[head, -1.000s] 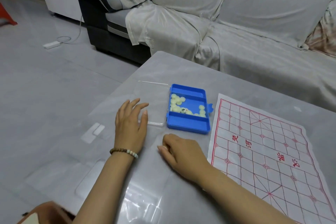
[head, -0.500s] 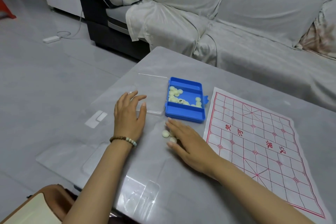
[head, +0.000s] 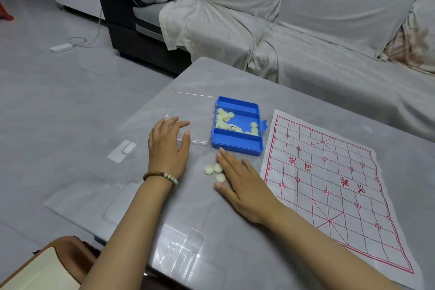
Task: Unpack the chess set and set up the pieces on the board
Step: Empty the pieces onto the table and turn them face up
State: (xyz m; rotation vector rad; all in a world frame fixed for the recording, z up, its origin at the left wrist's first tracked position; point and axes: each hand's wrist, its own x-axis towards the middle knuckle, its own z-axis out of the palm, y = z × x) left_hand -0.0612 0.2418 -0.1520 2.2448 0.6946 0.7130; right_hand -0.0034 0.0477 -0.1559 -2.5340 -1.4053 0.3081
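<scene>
Head view: right hand (head: 247, 188) flat, fingers (head: 227, 160) touching pieces (head: 208, 169).

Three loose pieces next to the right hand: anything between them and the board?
Only the right hand itself: it lies flat on the table between the three loose pieces and the board. The blue box sits farther back, off that line. Nothing else visible stands in the way.

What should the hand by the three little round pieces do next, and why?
Probably the right hand should pick up one of the three pale pieces lying beside it and carry it to the paper board: the board holds no pieces yet, and more wait in the blue box.
</scene>
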